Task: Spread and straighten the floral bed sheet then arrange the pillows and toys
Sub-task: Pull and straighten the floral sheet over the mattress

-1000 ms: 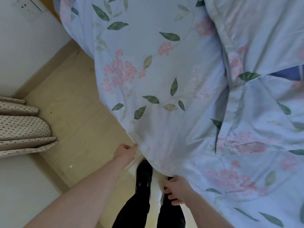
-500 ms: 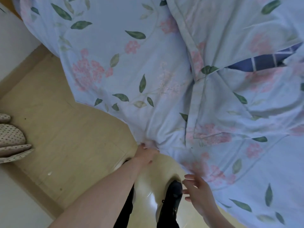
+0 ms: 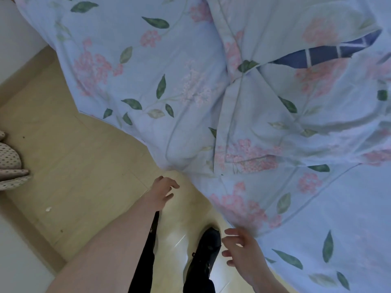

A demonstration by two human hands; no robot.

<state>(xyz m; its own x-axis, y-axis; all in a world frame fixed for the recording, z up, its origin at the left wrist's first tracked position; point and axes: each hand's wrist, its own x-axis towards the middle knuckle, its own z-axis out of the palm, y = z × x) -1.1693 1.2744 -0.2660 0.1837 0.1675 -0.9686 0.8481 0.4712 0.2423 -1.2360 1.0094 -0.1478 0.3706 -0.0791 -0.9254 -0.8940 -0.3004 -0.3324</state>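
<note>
Both hands have let go of the sheet's corner since a second ago, when each was pinching its hem; half a second back the left one was the last to hold on. Far left, a dotted cushion (image 3: pixel 9 163) lies on the pale wooden floor (image 3: pixel 69 157). Next comes the left hand (image 3: pixel 161 192), fingers loosely curled and slightly apart, gripping nothing, just below the gathered point of cloth. The floral bed sheet (image 3: pixel 190 85) droops from the bed's corner down toward the floor, wrinkled and folded over itself, so the release probably lets it settle before another tug. A black shoe (image 3: pixel 208 248) stands between the arms. To its right, the right hand (image 3: pixel 243 248) hovers with fingers spread and relaxed, just beside the hanging edge, apparently ready to re-grip farther along. Upper right, a navy striped cloth (image 3: pixel 323 53) peeks from under the folds.
</note>
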